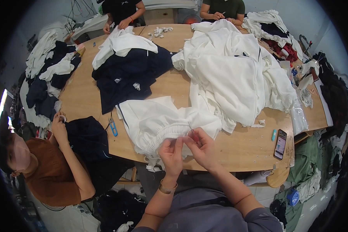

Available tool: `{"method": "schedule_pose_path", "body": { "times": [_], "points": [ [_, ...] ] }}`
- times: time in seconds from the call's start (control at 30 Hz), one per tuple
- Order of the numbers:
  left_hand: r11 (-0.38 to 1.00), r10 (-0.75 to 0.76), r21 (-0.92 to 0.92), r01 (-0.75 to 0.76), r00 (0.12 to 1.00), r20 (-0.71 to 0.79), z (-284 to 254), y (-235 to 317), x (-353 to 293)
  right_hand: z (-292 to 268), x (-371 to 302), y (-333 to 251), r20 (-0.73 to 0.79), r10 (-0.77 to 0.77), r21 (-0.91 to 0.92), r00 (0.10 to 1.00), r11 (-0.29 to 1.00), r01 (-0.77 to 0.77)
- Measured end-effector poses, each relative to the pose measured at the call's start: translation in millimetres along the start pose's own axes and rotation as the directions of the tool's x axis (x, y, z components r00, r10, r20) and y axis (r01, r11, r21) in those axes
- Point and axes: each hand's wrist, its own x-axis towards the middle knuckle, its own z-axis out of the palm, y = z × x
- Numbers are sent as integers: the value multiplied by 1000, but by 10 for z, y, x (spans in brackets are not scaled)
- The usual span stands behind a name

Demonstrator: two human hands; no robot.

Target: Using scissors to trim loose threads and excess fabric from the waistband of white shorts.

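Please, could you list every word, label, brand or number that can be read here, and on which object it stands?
No text can be read.
Dark rectangular smartphone with lit screen: too small.
Black fabric shirt, top edge: white chest mark, too small.
Camera wearer's grey fabric shirt: faint mark, too blurred.

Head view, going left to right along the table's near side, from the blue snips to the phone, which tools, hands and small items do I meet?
Blue snips → left hand → right hand → teal marker → phone
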Motion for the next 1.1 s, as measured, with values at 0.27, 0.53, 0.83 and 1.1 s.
{"method": "schedule_pose_path", "body": {
  "times": [0.27,0.53,0.83,1.1],
  "points": [
    [966,-112,-223,128,990,82,-77,-9,72,-56,-203,-200,299,-97,-239,949,956,173],
    [923,-122,-347,166,982,146,-81,32,108,-173,-175,-66,107,-87,-263,990,958,113],
    [908,-127,-375,188,975,181,-90,49,75,-196,-43,60,143,-374,-649,916,663,372],
    [929,-114,-335,155,984,139,-48,65,54,-188,-8,36,175,-391,-678,904,617,398]
  ]
}}
